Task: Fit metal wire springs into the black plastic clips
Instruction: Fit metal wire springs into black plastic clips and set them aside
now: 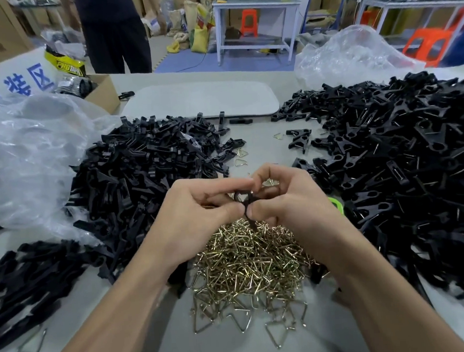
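Head view: the left hand (198, 214) and right hand (284, 199) are both pinching one small black clip (245, 203) with curled fingers, just above the spring pile (247, 260), brassy wire triangles. Clip heaps (143, 176) are lying on either side of that pile.

Bright even light, bowed wide-angle edges

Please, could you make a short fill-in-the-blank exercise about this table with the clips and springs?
The left hand and right hand together hold one black ____.
The wire springs in the pile are each bent into a ____.
The bag at the left is of clear ____.
Missing words: clip; triangle; plastic.
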A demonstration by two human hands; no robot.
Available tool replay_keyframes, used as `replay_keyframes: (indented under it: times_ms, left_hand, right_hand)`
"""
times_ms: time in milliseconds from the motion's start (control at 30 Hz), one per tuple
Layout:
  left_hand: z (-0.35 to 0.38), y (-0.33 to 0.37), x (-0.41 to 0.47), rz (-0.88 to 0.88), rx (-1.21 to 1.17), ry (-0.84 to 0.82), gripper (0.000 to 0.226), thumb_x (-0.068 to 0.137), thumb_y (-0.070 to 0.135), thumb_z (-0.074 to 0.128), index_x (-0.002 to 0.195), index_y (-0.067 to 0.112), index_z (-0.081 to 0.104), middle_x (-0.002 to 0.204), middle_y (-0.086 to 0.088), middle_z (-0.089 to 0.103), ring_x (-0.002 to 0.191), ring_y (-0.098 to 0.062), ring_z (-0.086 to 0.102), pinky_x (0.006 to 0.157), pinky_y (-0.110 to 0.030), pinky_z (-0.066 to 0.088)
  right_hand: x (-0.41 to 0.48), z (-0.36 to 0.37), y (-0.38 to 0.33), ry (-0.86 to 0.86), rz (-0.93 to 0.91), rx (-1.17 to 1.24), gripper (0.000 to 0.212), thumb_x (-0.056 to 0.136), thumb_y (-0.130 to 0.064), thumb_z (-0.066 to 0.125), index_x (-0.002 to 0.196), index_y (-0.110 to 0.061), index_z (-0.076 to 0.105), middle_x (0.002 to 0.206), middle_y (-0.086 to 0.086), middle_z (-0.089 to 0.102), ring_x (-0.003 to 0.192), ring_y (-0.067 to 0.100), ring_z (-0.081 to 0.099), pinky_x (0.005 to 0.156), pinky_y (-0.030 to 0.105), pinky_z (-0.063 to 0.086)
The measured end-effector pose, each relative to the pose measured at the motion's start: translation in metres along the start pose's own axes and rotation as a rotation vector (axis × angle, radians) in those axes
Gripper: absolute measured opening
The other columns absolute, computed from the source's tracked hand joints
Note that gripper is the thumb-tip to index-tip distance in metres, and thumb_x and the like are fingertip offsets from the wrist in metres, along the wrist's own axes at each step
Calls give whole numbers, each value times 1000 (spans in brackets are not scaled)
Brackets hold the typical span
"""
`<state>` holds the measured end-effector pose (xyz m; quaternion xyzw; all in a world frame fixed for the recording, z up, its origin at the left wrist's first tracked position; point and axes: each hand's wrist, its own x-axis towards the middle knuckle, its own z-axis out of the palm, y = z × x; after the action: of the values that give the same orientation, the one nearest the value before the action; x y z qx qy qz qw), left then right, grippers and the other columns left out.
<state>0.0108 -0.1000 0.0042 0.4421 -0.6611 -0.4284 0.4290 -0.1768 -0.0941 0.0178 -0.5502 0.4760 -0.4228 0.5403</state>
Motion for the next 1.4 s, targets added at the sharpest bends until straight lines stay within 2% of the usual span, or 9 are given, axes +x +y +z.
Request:
replay_keyframes:
  times_ms: [167, 400, 567, 900, 1133, 1200, 1267, 1333, 1400]
  left_hand:
    - [2, -3, -3, 64, 94, 106, 46, 74, 12, 91, 96, 51, 80, 75, 5, 78, 70, -28, 74, 70, -52, 63]
    - [1, 0, -5, 102, 155, 59, 48, 72, 24, 93, 96, 62, 75, 73, 11, 77, 70, -19, 75, 70, -43, 61]
    - [-1, -2, -3, 83, 56, 97, 39, 72, 16, 93, 101, 40, 83, 76, 2, 79, 75, -30, 77, 75, -57, 62]
    - [4, -8, -7, 257, 287, 133, 39, 76, 18, 89, 106, 42, 80, 96, 24, 77, 77, -9, 73, 66, -12, 51]
    - [3, -8, -2, 174, 105, 155, 30, 77, 31, 83, 99, 51, 79, 75, 10, 78, 65, -8, 70, 62, -21, 55]
    - [1, -12, 0, 121, 70, 301, 35, 79, 23, 87, 98, 51, 79, 76, 12, 78, 65, -4, 71, 62, -17, 54]
    - [-1, -17, 3, 52, 57, 415, 37, 79, 17, 89, 94, 49, 80, 77, 16, 78, 64, 1, 70, 61, -15, 54]
    - [-2, -19, 7, 17, 78, 470, 38, 78, 19, 89, 90, 53, 79, 79, 21, 77, 69, 1, 73, 64, -17, 58]
    - [-2, -20, 8, 27, 107, 487, 43, 77, 20, 90, 87, 59, 76, 78, 26, 76, 72, 2, 73, 65, -13, 57]
  right_hand:
    - [0, -1, 6, 7, 39, 134, 33, 73, 6, 74, 87, -18, 58, 64, 2, 59, 54, 13, 44, 50, 23, 34]
    - [-1, 2, 3, -29, 56, 215, 25, 82, 0, 76, 73, -16, 60, 65, 3, 63, 56, 12, 55, 57, 30, 35]
    - [-2, 2, -3, -7, 75, 226, 24, 84, 1, 75, 72, -13, 60, 67, 10, 66, 60, 18, 56, 57, 29, 38]
    - [-1, -2, 0, -30, 37, 127, 26, 85, 14, 67, 76, -11, 67, 67, 13, 68, 56, 21, 60, 56, 26, 52]
    - [5, 0, 5, 82, 46, 325, 23, 81, -10, 77, 101, -8, 65, 71, 9, 73, 59, 21, 61, 55, 28, 49]
    - [11, -6, 8, 311, -32, -75, 10, 94, -24, 71, 103, -21, 69, 89, -1, 77, 78, 14, 68, 71, 31, 54]
    - [17, -10, 12, 462, -61, -812, 21, 99, -32, 62, 120, -34, 65, 123, -8, 70, 118, 10, 58, 104, 39, 43]
    - [22, -6, 19, 361, -12, -1195, 37, 100, -38, 54, 138, -36, 57, 151, -4, 51, 142, 20, 37, 119, 43, 19]
    - [26, 0, 25, 237, 6, -1240, 31, 101, -40, 50, 129, -35, 63, 144, -2, 54, 140, 23, 40, 117, 41, 14]
